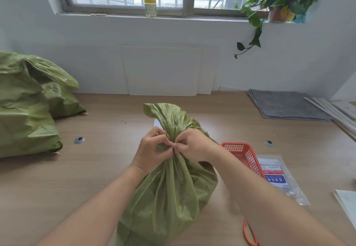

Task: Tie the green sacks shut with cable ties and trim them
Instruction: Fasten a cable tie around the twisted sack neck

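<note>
Both your hands clamp the gathered neck of the green sack [169, 184] at table [96, 168] centre: left hand [152, 149] and right hand [192, 145] fingers curled, thumbs pinching fabric

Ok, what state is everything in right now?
Middle sack: upright, neck bunched, no tie visible.
Left hand: pinches its neck.
Right hand: pinches its neck.
Sacks at left: lying down, closure hidden.
Red basket: upright, contents unclear.
Plastic packet: lying flat.
Scissors: lying down, mostly hidden.
</note>
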Motion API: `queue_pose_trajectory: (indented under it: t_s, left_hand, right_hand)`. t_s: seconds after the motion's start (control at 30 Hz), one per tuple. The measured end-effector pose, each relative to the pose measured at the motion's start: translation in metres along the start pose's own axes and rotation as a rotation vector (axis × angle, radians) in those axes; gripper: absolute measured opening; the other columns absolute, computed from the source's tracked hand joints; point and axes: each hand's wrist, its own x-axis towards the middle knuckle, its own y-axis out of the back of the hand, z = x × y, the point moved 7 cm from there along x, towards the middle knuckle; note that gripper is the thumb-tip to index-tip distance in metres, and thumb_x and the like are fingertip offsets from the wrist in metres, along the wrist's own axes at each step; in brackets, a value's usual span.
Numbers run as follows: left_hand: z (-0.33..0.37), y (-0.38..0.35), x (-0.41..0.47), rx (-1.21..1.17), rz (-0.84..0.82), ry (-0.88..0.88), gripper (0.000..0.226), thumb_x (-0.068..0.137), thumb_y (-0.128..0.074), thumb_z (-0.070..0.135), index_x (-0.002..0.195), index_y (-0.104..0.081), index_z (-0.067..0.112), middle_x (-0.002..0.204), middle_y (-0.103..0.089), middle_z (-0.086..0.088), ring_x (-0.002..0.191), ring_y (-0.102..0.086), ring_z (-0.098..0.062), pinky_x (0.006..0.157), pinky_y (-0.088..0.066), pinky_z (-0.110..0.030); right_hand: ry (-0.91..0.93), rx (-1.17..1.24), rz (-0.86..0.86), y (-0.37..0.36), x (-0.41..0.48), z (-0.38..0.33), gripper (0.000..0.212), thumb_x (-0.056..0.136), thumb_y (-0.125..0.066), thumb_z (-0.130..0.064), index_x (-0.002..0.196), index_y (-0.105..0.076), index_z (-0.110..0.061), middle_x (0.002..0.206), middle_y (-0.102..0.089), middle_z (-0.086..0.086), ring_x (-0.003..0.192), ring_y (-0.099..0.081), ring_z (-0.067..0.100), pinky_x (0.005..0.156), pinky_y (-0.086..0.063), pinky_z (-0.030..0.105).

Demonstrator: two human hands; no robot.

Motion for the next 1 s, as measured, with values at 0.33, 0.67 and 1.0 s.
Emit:
queue_pose_trajectory:
  t_s: [0.33,0.67,1.0]
  left_hand:
    - [-0.014,-0.006,-0.008,-0.088,0.012,0.107,0.022,0.076,-0.08,-0.009,0.071,-0.064,0.003,0.09,-0.051,-0.008,0.072,-0.058,-0.009,0.068,-0.058,-0.024]
    - [-0.026,-0.002,-0.009,-0.135,-0.044,0.28,0.013,0.081,-0.083,0.001,0.087,-0.08,0.012,0.092,-0.063,-0.005,0.079,-0.07,-0.016,0.074,-0.063,-0.03]
    - [-0.009,0.005,-0.007,-0.532,0.123,0.783,0.046,0.086,-0.046,0.05,0.114,-0.077,0.031,0.125,-0.067,0.001,0.12,-0.06,-0.018,0.108,-0.049,-0.054]
  right_hand:
    - [0.022,0.176,-0.099,-0.002,-0.002,0.003,0.028,0.093,-0.065,-0.021,0.067,-0.074,-0.016,0.051,-0.048,0.0,0.052,-0.036,0.02,0.054,-0.033,0.031]
    - [-0.061,0.255,0.118,-0.005,-0.005,0.02,0.036,0.1,-0.061,-0.045,0.078,-0.077,-0.022,0.063,-0.074,-0.003,0.049,-0.056,0.012,0.06,-0.058,0.035]
    - [-0.311,0.723,0.419,0.002,-0.006,0.043,0.071,0.092,-0.02,-0.079,0.087,-0.076,-0.036,0.113,-0.074,-0.01,0.107,-0.067,0.019,0.104,-0.05,0.052]
